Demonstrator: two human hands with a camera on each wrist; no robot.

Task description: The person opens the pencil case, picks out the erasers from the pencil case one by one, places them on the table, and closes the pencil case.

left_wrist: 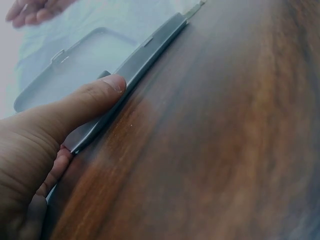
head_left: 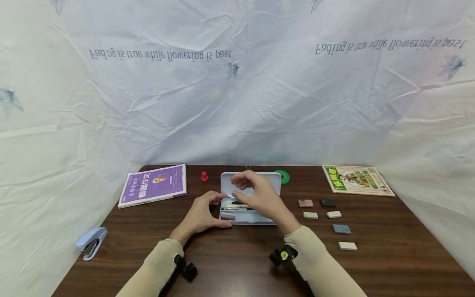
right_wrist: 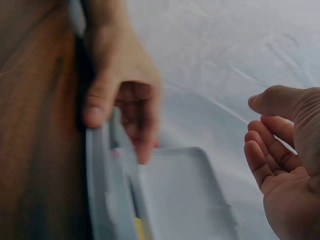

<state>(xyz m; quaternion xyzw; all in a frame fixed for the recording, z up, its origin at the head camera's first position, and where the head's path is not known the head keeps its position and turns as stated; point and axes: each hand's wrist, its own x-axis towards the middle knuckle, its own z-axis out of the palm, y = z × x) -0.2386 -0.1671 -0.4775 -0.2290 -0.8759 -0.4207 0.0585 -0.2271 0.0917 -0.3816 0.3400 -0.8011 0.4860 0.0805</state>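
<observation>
A pale grey-blue pencil case (head_left: 248, 223) lies on the table with its lid (head_left: 226, 181) raised at the back. Inside are pens (head_left: 234, 206) in the rear section and a grey-and-pink eraser (head_left: 228, 216) at the front left. My left hand (head_left: 200, 213) holds the case's left end, thumb (left_wrist: 102, 95) against its front edge and fingers toward the back. Above the case hovers my right hand (head_left: 259, 197), fingers loosely bent and apart from the thumb. In the right wrist view, nothing shows in that hand (right_wrist: 287, 165). It hides the case's right part in the head view.
Several erasers, including a pink one (head_left: 305, 203) and a blue one (head_left: 341, 229), lie to the right. A purple book (head_left: 156, 185), a stapler (head_left: 91, 242) and a red stamp-like piece (head_left: 204, 176) are left. Behind the case is green tape (head_left: 285, 177); an illustrated book (head_left: 358, 180) lies back right.
</observation>
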